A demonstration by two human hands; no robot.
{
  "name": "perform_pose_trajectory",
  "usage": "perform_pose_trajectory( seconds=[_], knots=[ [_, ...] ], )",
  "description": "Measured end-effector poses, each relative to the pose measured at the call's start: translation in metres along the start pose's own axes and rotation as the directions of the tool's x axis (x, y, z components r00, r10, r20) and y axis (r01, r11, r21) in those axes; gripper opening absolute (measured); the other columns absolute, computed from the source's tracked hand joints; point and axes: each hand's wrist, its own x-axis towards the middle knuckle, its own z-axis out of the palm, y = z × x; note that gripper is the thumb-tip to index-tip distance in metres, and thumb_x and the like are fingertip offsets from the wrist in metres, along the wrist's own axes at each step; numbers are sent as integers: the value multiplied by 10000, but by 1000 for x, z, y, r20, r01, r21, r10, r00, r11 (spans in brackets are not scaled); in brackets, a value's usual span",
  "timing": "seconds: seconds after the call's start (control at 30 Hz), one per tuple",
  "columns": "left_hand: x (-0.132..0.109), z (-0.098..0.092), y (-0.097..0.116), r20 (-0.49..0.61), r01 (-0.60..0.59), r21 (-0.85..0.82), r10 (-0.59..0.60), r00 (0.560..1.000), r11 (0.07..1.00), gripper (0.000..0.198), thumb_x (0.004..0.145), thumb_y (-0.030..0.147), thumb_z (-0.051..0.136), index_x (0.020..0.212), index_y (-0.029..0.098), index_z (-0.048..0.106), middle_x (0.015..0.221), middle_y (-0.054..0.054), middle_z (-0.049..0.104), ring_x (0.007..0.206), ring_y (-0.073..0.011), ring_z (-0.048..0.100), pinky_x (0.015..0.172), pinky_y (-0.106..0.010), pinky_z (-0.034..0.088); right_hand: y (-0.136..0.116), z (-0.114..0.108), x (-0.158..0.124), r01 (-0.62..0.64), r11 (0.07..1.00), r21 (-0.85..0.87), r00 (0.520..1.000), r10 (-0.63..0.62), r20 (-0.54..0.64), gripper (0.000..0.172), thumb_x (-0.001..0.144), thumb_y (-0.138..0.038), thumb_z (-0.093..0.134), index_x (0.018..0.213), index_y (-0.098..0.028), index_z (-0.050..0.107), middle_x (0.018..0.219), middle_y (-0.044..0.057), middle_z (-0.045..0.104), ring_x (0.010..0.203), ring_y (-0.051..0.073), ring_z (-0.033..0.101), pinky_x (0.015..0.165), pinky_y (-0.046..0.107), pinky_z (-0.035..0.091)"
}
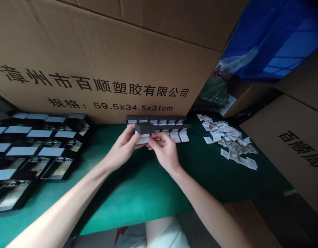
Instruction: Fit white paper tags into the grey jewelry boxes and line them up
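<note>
A small dark box with its lid raised and a pale inside is held just above the table. My left hand is closed around its left side, the thumb at the front. At its right front edge, the fingers of my right hand are closed and pinch the box near the pale inside; whether something thin is also between them I cannot tell. Right behind my hands stand two rows of similar small dark boxes, lids up and pale insides facing me.
Several larger black boxes with pale lids stand open on the left of the green table. To the right lies a loose heap of small white packets. A large carton walls off the back; another carton stands right.
</note>
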Motion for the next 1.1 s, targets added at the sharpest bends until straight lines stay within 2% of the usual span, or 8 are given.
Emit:
perform_pose_trajectory(
  seconds=[0.17, 0.27, 0.43, 0.6, 0.77, 0.9, 1.1],
  knots=[
    [0, -3, -4, 11, 16, -7, -16, 1000, 1000, 400, 963, 526, 668, 1245, 248, 608, 1228, -43, 685, 1038, -203, 696, 946, -380, 635, -2, 0, -1, -16, 1000, -15, 1000, 17, 21, 319, 775, -447, 836, 895, -207, 665, 785, -19, 690, 658, 135, 722, 575, 228, 591],
    [0, -3, -3, 15, 38, -17, -38, 999, 999, 401, 967, 515, 666, 1266, 254, 613, 1252, -50, 684, 1038, -206, 701, 933, -379, 640, -3, 1, -1, -24, 999, -23, 1000, 24, 18, 322, 769, -448, 838, 896, -209, 662, 793, -13, 696, 672, 140, 718, 561, 226, 578],
    [0, -1, -1, 12, 57, -89, -56, 998, 994, 383, 958, 489, 681, 1266, 268, 630, 1379, -63, 663, 1236, -273, 659, 1007, -432, 615, -6, 1, -3, 25, 995, -96, 999, -27, -19, 292, 811, -456, 799, 940, -219, 687, 832, 3, 703, 721, 145, 694, 597, 236, 557],
    [-2, 1, -1, 94, 60, -28, -57, 994, 998, 459, 955, 501, 682, 1368, 322, 592, 1517, -51, 572, 1409, -329, 540, 1084, -480, 570, -7, -2, -2, 75, 980, -186, 992, -92, -82, 262, 824, -459, 781, 891, -213, 720, 876, 40, 724, 777, 173, 671, 618, 259, 536],
    [-4, 2, -1, 163, -45, 163, 18, 986, 986, 657, 926, 425, 738, 1512, 291, 472, 1417, -89, 620, 1400, -326, 532, 1190, -482, 458, -5, -5, 3, -5, 995, -103, 995, -6, -99, 302, 752, -463, 829, 839, -190, 735, 737, 14, 687, 634, 144, 594, 538, 256, 477],
    [-3, 2, -4, 168, -111, 224, 74, 983, 968, 651, 934, 410, 721, 1511, 262, 457, 1375, -93, 626, 1338, -300, 567, 1177, -444, 456, -5, -5, 6, -98, 995, -2, 993, 97, -65, 306, 695, -432, 841, 837, -179, 744, 669, -6, 657, 573, 121, 553, 491, 243, 433],
    [-3, 2, -4, 156, -118, 274, 78, 985, 954, 643, 947, 424, 700, 1511, 259, 439, 1356, -91, 621, 1263, -282, 594, 1155, -441, 461, -9, -5, 7, -135, 989, 58, 989, 138, -45, 267, 657, -395, 850, 788, -183, 754, 639, -23, 633, 540, 89, 481, 494, 237, 379]
  ],
)
